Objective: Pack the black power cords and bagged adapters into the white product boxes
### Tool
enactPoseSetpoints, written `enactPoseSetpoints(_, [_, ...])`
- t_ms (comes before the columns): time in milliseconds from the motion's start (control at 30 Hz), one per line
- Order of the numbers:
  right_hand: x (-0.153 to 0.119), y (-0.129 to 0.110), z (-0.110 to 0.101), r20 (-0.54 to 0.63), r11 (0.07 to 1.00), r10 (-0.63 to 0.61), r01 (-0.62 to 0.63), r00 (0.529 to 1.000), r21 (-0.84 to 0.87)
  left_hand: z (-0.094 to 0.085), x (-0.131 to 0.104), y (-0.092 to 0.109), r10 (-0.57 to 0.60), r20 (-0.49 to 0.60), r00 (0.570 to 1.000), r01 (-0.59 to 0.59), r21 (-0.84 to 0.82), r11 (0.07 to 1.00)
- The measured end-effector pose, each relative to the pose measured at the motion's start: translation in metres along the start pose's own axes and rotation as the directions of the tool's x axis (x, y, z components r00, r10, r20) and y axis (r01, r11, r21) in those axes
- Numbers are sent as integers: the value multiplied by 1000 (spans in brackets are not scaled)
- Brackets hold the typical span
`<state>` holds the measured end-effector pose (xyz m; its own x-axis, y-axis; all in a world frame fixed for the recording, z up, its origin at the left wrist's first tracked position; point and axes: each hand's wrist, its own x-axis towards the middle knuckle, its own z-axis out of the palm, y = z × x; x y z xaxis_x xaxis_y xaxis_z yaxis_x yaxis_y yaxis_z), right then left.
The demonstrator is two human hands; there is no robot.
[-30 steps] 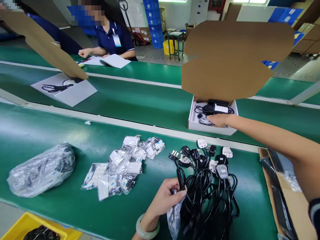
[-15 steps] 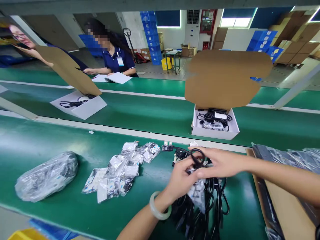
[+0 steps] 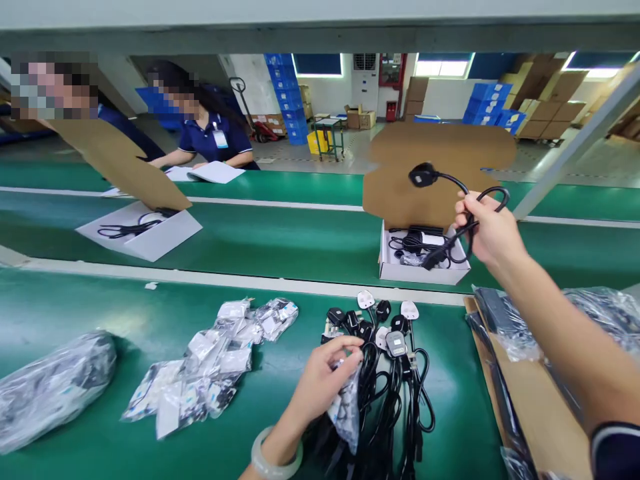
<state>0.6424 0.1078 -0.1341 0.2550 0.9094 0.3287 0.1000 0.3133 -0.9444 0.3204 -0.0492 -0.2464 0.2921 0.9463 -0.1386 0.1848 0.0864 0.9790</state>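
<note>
My right hand [image 3: 493,227] grips a coiled black power cord [image 3: 453,179], raised over the right-hand open white box [image 3: 425,272]. The cord's plug hangs to the left, in front of the brown lid, and its other end dangles over the box. In that box lie a black adapter with cable and a small clear bag. My left hand [image 3: 327,373], with a pale bangle at the wrist, is closed on a clear plastic bag of small light parts [image 3: 346,407]. Beneath it lies a pile of black power cords [image 3: 393,400] with black and white plug heads.
Small clear packets [image 3: 210,360] and a long plastic-wrapped bundle [image 3: 55,387] lie left on the green bench. Another open white box [image 3: 150,243] stands far left. Wrapped dark items on cardboard [image 3: 537,400] are at right. Two people [image 3: 215,137] stand across the line.
My hands have moved apart. The right has carried the power cord up and right to the box, while the left has shifted slightly left with the plastic bag. The camera view has shifted too.
</note>
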Motion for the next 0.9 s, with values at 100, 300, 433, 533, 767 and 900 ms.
enactPoseSetpoints(100, [-1,49,16,-272,996,-67,51,960,-67,-7,-10,-12,-44,-42,998,44,-14,999])
enactPoseSetpoints(300, [-23,119,22,-43,876,336,-329,941,-353,-14,-26,-35,-128,-90,988,126,-26,992])
enactPoseSetpoints(433, [-25,112,-24,91,826,404,-319,910,-465,-19,-35,-46,-183,-137,973,179,-42,983])
enactPoseSetpoints(533, [-14,104,-65,65,694,265,-143,962,-706,-21,-37,-50,-207,-178,962,198,-67,978])
enactPoseSetpoints(767, [8,119,-116,87,26,423,84,902,-996,-11,-36,-43,-203,-188,961,191,-83,978])
enactPoseSetpoints(900, [-19,93,-85,90,134,240,58,967,-989,0,-27,-31,-127,-371,920,100,-93,991])
